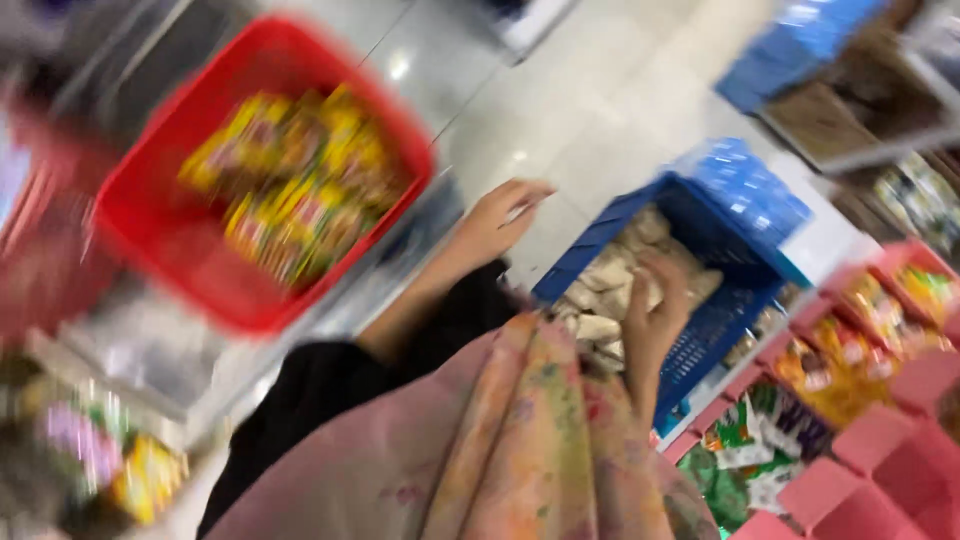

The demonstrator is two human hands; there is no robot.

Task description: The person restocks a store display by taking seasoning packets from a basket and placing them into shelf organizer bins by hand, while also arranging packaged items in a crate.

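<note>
Right hand with fingers clenched on a pale packet inside the blue crate, left hand released; a loose grip risks dropping it.

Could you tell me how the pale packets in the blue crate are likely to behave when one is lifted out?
The pale packets look like soft, crumpled pouches, so one would probably sag and feel light. They lie heaped loosely in the blue crate, so neighbours may shift or slide. The right hand rests among them; blur hides their surface.

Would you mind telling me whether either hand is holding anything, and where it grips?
The left hand looks empty. The right hand reaches among pale packets in the blue plastic crate; blur hides any grip.
</note>
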